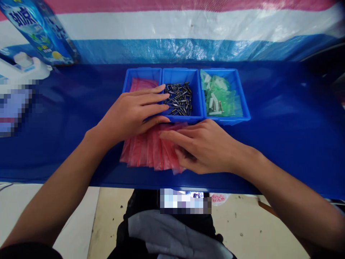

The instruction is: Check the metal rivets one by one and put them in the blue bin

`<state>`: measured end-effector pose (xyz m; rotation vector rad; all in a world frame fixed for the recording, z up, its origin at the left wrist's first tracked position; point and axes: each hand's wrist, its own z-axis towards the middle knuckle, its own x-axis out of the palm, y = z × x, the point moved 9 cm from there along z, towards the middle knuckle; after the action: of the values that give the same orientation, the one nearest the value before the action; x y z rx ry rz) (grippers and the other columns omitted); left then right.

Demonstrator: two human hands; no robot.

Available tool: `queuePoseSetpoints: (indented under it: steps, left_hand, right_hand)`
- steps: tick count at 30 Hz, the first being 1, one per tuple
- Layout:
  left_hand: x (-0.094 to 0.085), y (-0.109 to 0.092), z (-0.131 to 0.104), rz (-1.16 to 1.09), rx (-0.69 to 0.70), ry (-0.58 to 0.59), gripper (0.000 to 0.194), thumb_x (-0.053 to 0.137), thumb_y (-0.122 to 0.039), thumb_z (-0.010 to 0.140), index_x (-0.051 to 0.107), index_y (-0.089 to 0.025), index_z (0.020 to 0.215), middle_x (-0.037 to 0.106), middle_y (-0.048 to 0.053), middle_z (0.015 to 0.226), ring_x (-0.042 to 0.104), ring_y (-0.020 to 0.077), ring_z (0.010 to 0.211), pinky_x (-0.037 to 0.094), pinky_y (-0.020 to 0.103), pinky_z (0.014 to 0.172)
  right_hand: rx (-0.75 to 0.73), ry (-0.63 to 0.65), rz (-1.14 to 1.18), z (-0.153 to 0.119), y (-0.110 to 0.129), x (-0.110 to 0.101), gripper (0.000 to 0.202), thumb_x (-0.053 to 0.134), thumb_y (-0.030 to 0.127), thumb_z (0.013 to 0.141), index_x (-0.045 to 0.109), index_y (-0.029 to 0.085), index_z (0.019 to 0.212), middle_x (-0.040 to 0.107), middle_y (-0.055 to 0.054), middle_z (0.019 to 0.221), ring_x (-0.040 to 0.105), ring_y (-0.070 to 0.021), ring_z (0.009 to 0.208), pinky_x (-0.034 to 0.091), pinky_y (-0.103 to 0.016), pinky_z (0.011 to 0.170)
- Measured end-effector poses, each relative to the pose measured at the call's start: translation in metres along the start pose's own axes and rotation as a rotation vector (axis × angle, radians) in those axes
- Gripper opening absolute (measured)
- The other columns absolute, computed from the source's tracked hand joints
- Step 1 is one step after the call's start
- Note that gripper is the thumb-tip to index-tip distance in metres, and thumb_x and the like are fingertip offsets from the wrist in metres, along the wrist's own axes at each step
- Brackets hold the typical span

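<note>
A row of overlapping red plastic bags (147, 149) lies on the blue table in front of three blue bins. My left hand (134, 109) is open, palm down, over the left bin (144, 72) and the front of the middle bin (181, 73), its thumb by the bags' upper edge. Dark metal blind rivets (179, 100) fill part of the middle bin. My right hand (205, 147) is curled over the bags' right end, index fingertip on them. Something dark shows within its fingers, too shaded to identify. More red bags (140, 83) lie in the left bin, partly hidden by my left hand.
The right bin (244, 108) holds green-tinted bags (225, 95) with white plugs and screws. A blue detergent pack (40, 34), a white object (24, 68) and a blurred-out item (13, 108) stand at the left. Striped sheeting (172, 27) hangs behind the table (291, 144).
</note>
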<state>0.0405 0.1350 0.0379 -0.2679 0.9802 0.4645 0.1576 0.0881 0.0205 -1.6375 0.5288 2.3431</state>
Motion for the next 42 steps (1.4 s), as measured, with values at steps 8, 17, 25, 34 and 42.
queuePoseSetpoints:
  steps: [8, 17, 25, 34, 42]
  left_hand:
    - [0.001, -0.003, 0.001, 0.029, 0.049, -0.027, 0.027, 0.071, -0.036, 0.103, 0.073, -0.018, 0.123, 0.076, 0.01, 0.134, 0.07, 0.0298, 0.135, 0.069, 0.049, 0.11]
    - [0.001, -0.002, 0.002, -0.001, 0.029, -0.028, 0.026, 0.073, -0.034, 0.102, 0.074, -0.018, 0.122, 0.077, 0.009, 0.133, 0.07, 0.0296, 0.136, 0.067, 0.046, 0.111]
    - [-0.039, -0.018, 0.01, -0.437, -0.158, -0.442, 0.014, 0.068, -0.02, 0.102, 0.082, -0.02, 0.104, 0.082, 0.002, 0.095, 0.077, 0.0137, 0.084, 0.064, 0.029, 0.076]
    - [-0.005, -0.025, 0.014, -0.979, -0.212, -0.09, 0.06, 0.057, -0.068, 0.103, 0.056, -0.036, 0.155, 0.074, 0.002, 0.136, 0.079, 0.0262, 0.115, 0.073, 0.038, 0.093]
    - [0.0, -0.017, 0.017, -1.032, -0.349, -0.132, 0.037, 0.076, -0.057, 0.096, 0.079, -0.021, 0.103, 0.078, -0.002, 0.091, 0.074, 0.0142, 0.076, 0.061, 0.022, 0.061]
  right_hand:
    - [0.038, -0.032, 0.017, 0.0, -0.008, -0.004, 0.041, 0.058, 0.051, 0.104, 0.072, 0.016, 0.121, 0.072, 0.0, 0.082, 0.062, -0.0174, 0.069, 0.029, -0.035, 0.061]
    - [-0.014, 0.022, 0.038, 0.001, 0.006, 0.015, 0.038, 0.047, 0.021, 0.099, 0.072, 0.02, 0.128, 0.066, 0.001, 0.074, 0.053, -0.0154, 0.06, 0.023, -0.036, 0.058]
    - [0.312, -0.593, 0.412, -0.021, -0.021, -0.067, 0.027, 0.056, 0.006, 0.092, 0.071, 0.025, 0.105, 0.061, 0.006, 0.07, 0.051, -0.0094, 0.057, 0.042, -0.029, 0.055]
    - [0.226, -0.711, 0.426, -0.022, -0.031, -0.065, 0.045, 0.08, 0.032, 0.096, 0.07, 0.038, 0.14, 0.076, 0.003, 0.137, 0.073, -0.0214, 0.117, 0.064, -0.031, 0.08]
    - [0.249, -0.562, 0.497, -0.018, -0.029, -0.057, 0.079, 0.07, 0.034, 0.104, 0.028, 0.044, 0.17, 0.079, 0.0, 0.114, 0.078, -0.027, 0.112, 0.068, -0.043, 0.091]
